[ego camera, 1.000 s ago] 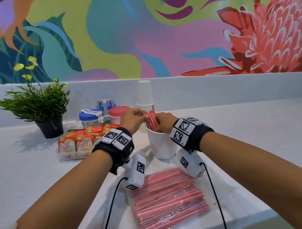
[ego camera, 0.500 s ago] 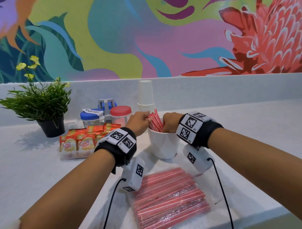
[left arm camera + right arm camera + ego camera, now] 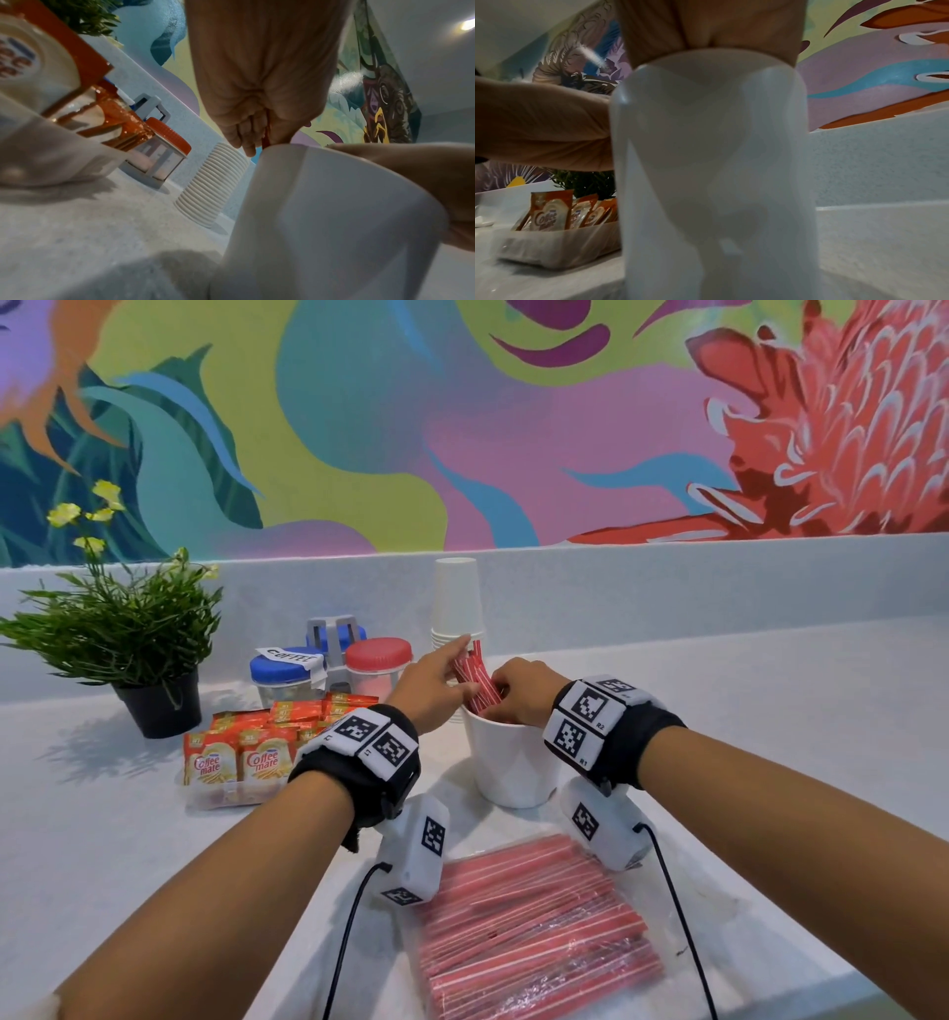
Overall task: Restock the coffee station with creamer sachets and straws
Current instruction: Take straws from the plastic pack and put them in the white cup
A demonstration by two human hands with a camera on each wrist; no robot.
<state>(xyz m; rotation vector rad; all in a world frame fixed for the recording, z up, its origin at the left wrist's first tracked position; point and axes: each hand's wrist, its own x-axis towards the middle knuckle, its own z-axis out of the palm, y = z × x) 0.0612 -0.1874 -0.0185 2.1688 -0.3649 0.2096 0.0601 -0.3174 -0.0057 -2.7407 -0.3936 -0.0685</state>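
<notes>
Fingers (image 3: 454, 648) of the left hand (image 3: 431, 683) and right hand (image 3: 518, 693) pinch red sticks (image 3: 476, 679), too bunched to count, in one white cup (image 3: 508, 762).

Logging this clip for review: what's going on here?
A person is arranging a bunch of red sticks in a white cup on the counter. The left hand pinches the bunch from one side, the right hand grips it from the other at the rim. A clear bag of more sticks lies nearer the person.
</notes>
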